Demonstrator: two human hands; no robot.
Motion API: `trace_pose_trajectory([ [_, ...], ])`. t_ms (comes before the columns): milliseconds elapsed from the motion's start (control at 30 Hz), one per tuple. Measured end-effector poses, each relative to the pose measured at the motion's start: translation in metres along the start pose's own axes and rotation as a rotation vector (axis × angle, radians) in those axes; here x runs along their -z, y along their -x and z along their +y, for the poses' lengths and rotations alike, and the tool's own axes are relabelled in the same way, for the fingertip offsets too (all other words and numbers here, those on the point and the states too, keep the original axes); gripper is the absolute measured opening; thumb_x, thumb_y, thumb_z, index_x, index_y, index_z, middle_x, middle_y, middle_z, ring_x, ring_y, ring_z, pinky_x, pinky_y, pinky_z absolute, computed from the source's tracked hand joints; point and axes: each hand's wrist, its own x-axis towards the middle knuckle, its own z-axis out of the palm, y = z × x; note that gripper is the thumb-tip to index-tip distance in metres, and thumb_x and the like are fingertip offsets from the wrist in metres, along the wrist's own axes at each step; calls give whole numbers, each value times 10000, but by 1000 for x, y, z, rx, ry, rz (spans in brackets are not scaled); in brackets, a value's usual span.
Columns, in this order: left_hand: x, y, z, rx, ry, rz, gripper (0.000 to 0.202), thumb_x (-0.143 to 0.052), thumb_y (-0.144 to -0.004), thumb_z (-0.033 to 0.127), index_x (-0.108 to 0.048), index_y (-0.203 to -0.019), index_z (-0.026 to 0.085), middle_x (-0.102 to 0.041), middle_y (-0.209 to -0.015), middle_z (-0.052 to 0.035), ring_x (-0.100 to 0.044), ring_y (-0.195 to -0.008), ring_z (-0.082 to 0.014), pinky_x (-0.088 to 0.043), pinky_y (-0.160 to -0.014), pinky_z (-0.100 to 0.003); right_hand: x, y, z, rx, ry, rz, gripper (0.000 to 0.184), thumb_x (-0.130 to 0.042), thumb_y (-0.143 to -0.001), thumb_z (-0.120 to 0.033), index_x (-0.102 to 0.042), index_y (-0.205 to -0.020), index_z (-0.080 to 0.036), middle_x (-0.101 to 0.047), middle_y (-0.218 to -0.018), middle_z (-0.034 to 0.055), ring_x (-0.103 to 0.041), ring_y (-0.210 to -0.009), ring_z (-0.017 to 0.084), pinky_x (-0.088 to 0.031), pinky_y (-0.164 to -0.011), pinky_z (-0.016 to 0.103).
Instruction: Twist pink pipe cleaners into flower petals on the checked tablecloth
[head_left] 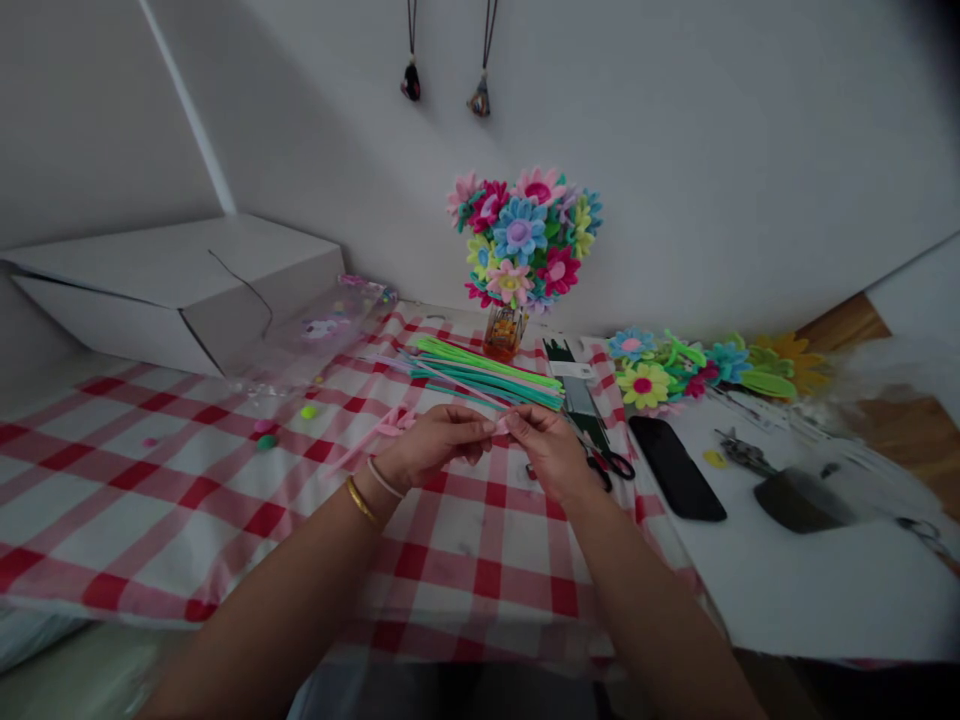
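Observation:
Over the checked cloth, my left hand (pixel 446 440) and my right hand (pixel 553 452) meet fingertip to fingertip. Both pinch a pink pipe cleaner (pixel 502 427), of which a small part shows between the fingers. Left of my left hand lies a bent pink pipe cleaner shape (pixel 394 421) on the cloth. Just beyond the hands is a bundle of green, teal and pink pipe cleaners (pixel 487 375). Scissors (pixel 618 464) with black handles rest beside my right wrist, partly hidden by it.
Behind the bundle, a glass vase (pixel 504 332) holds fuzzy flowers (pixel 521 235). A white box (pixel 187 285) and clear plastic bag (pixel 315 335) stand left. To the right lie a black phone (pixel 676 470), more fuzzy flowers (pixel 645 385) and keys (pixel 744 452). Small pompoms (pixel 266 442) dot the cloth.

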Motion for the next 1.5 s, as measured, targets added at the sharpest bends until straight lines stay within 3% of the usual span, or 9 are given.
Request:
trace_pose_trajectory([
  [100,2,1,1,95,154,-60,181,-620,-703,277,-631,-706,97,-589,-623,-37,-491,-477,-73,-346,-460,-209,-1,1,-1,-8,-3,-20,113,-607,-719,-314,-644,-703,-209,-625,-686,-10,-546,-641,103,-428,-664,253],
  [333,6,2,2,227,240,-190,202,-629,-702,275,-652,-737,77,-588,-611,-56,-491,-477,-74,-341,-441,-206,-2,1,-2,-6,10,-74,182,-597,-719,-351,-634,-695,-174,-595,-646,6,-516,-605,114,-418,-639,269],
  [667,4,1,1,199,216,-201,145,-640,-700,224,-628,-682,81,-553,-560,-11,-413,-409,-21,-308,-443,-185,-1,2,1,-39,-1,-33,159,-626,-696,-331,-627,-697,-173,-581,-676,6,-499,-621,109,-390,-633,269],
  [800,1,1,0,94,67,-141,152,-651,-678,248,-613,-679,100,-517,-531,11,-398,-420,-36,-271,-425,-187,-3,3,0,-31,3,-15,155,-622,-699,-328,-635,-668,-177,-581,-668,3,-480,-599,99,-369,-596,254],
  [1033,-10,3,1,-377,-651,110,205,-540,-754,314,-603,-687,131,-488,-585,12,-409,-532,-72,-314,-493,-202,1,-3,1,-57,-36,102,177,-674,-621,-352,-637,-631,-180,-586,-616,-7,-452,-523,86,-356,-536,247],
  [1200,-9,0,-4,-335,-666,63,224,-477,-794,318,-608,-838,142,-511,-614,2,-446,-537,-91,-353,-505,-211,2,-4,1,-57,-20,151,172,-685,-608,-336,-625,-613,-175,-572,-575,-19,-434,-498,77,-338,-512,234],
  [1400,-11,4,1,-524,-754,104,173,-487,-792,264,-622,-781,157,-565,-713,-28,-493,-656,-115,-377,-598,-222,-2,0,-3,-118,-100,98,160,-693,-603,-312,-620,-601,-170,-552,-562,-16,-437,-504,84,-339,-505,236],
  [1500,-11,3,-1,-456,-686,105,206,-483,-795,308,-617,-796,151,-555,-689,-22,-478,-605,-103,-372,-560,-216,0,-1,-3,-134,-146,93,149,-696,-603,-296,-622,-609,-167,-544,-554,-21,-435,-498,79,-330,-503,234],
])
